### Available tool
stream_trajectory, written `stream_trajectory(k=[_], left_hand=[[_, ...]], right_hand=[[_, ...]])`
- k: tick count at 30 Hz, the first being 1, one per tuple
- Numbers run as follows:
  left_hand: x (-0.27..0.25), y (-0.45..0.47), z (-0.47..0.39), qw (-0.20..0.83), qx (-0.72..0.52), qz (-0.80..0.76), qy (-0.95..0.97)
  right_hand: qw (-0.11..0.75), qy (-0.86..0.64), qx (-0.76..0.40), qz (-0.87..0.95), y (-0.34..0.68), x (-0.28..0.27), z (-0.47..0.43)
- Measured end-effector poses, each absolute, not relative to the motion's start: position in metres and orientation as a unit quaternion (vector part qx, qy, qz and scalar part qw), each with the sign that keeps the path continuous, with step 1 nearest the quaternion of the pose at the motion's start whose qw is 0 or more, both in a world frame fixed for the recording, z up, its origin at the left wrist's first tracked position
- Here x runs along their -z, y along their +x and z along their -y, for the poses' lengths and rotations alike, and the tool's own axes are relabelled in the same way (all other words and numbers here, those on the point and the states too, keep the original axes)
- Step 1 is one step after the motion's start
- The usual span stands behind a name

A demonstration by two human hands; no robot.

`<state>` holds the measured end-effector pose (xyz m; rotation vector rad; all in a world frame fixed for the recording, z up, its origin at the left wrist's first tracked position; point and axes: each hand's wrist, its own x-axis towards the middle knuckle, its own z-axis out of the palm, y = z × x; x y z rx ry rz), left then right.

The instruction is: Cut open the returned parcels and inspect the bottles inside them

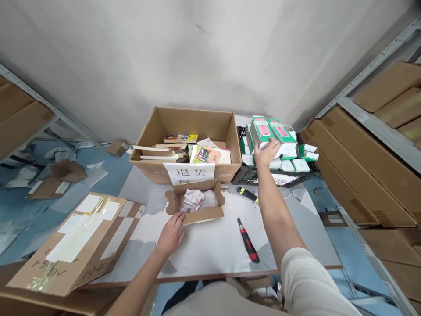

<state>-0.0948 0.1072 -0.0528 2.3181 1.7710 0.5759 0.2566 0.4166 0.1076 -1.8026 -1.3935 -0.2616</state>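
Note:
My right hand (267,153) reaches over the black crate, its fingers and thumb round the near end of a green-and-white box (262,127) with a pink panel. A matching box (279,129) lies right beside it. My left hand (171,232) rests with fingers stretched and thumb apart against the near left corner of a small open carton (202,215). Crumpled paper (193,199) lies inside that carton. To its right on the table are a red-and-black utility knife (248,241) and a yellow-and-black cutter (247,194).
Behind the carton stands a large cardboard box (194,116) of books with a paper sign. The black plastic crate (245,175) holds several green-and-white boxes. A taped carton (79,241) sits at the left. Shelves with cartons (358,166) flank the right; scraps litter the blue floor (108,186).

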Motion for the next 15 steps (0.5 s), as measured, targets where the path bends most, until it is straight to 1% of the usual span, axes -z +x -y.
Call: stream_trajectory(k=[4,9,12,15], left_hand=[[0.063,-0.098,-0.101,0.069,-0.201,-0.583,0.784],[0.059,-0.098,-0.102,0.067,-0.195,-0.589,0.781],[0.05,-0.096,-0.107,0.067,-0.205,-0.599,0.771],[0.046,-0.094,-0.108,0.069,-0.229,-0.608,0.757]], right_hand=[[0.384,-0.734,0.075,0.555,0.249,-0.09,-0.422],[0.355,-0.762,0.092,0.533,0.243,-0.099,-0.42],[0.374,-0.727,0.109,0.566,0.246,-0.104,-0.406],[0.417,-0.654,0.082,0.626,0.254,-0.082,-0.364]])
